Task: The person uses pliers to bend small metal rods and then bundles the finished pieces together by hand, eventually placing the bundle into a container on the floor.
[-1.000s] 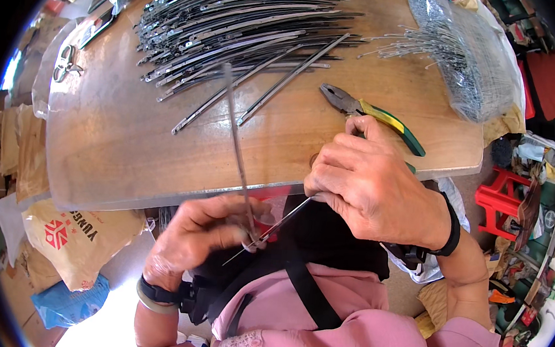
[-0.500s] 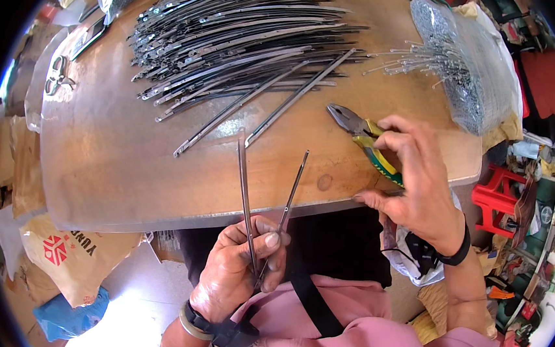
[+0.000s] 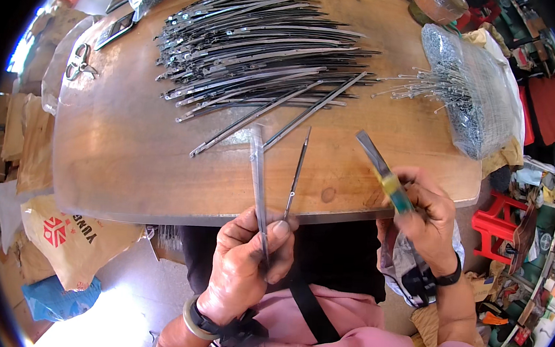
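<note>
My left hand (image 3: 248, 253) is closed on two thin metal strips, held upright in front of the table's near edge. The wider grey strip (image 3: 258, 172) stands on the left and is blurred; a narrower dark strip (image 3: 298, 168) with a small hole leans slightly right. In my right hand (image 3: 427, 215) are pliers (image 3: 385, 169) with yellow-green handles, lifted above the table's front right, jaws pointing away and to the left. Motion smears the pliers a little. Beyond both hands lies a big pile of dark metal strips (image 3: 255, 48), with two separate strips along its near side.
A plastic bag of thin wire rods (image 3: 470, 91) lies at the far right of the wooden table (image 3: 159, 184). Small pliers (image 3: 81, 63) and a phone (image 3: 115, 30) rest at the left. A red stool (image 3: 498, 227) stands on the right, a printed paper bag (image 3: 79, 249) on the left.
My right hand has taken hold of the pliers and lifted them off the table. My left hand keeps both strips. The view has shifted, so the table sits lower.
</note>
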A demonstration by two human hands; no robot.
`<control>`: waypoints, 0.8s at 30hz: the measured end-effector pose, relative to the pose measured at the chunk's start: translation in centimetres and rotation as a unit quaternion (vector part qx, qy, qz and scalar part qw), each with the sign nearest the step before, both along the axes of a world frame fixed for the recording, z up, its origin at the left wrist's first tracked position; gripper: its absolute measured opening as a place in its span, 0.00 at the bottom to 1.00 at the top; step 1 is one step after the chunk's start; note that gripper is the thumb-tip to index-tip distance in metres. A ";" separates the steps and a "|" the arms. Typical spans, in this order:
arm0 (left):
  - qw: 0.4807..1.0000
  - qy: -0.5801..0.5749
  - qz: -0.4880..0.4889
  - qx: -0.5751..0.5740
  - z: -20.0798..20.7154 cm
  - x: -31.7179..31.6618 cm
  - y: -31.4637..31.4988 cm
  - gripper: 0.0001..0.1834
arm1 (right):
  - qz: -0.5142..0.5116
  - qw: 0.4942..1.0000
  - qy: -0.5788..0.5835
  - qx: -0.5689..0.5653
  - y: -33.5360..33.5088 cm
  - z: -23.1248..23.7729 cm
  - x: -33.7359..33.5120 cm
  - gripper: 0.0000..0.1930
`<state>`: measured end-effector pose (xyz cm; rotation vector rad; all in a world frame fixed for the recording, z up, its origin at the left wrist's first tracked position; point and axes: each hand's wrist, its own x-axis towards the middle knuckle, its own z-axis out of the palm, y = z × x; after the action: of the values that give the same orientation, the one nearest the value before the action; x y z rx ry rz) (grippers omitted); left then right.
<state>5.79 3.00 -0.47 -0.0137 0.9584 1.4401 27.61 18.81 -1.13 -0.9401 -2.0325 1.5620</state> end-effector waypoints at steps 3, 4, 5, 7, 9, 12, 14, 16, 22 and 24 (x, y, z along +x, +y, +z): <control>0.990 0.141 0.004 -0.003 0.8 0.9 -0.1 0.06 | 0.122 0.986 -0.057 -0.094 -1.3 2.6 -1.0 0.14; 0.981 0.192 0.003 -0.008 1.2 1.1 0.0 0.06 | 0.184 0.978 -0.101 0.011 -1.5 2.9 -1.1 0.16; 0.978 0.206 0.011 0.024 1.1 1.3 0.0 0.04 | 0.144 0.982 -0.089 0.078 -2.6 2.6 -1.1 0.14; 0.966 0.258 -0.002 0.020 1.6 1.5 0.1 0.04 | 0.121 0.989 -0.065 0.055 -2.9 2.4 -1.0 0.13; 0.950 0.311 -0.014 0.022 1.8 1.6 0.1 0.04 | 0.168 0.979 -0.055 0.103 -2.4 2.2 -0.7 0.13; 0.929 0.367 -0.028 0.025 1.7 1.7 -0.1 0.04 | 0.196 0.963 -0.034 0.181 -2.6 2.3 -1.4 0.14; 0.927 0.373 -0.033 0.016 1.6 1.7 0.0 0.05 | 0.214 0.956 -0.059 0.190 -2.9 2.2 -1.3 0.15; 0.927 0.372 -0.036 0.017 1.2 1.7 0.0 0.05 | 0.216 0.949 -0.096 0.210 -2.9 2.3 -1.1 0.15; 0.916 0.400 0.022 0.015 0.3 0.1 -1.0 0.04 | 0.259 0.922 -0.102 0.270 -3.5 2.2 -3.5 0.18; 0.915 0.400 0.059 0.010 0.5 -1.0 -0.5 0.03 | 0.249 0.922 -0.073 0.287 -2.9 2.1 -5.3 0.17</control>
<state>4.76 2.51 0.06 0.5840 1.6238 1.5895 22.31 15.87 1.00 -0.3325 -2.7661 0.9895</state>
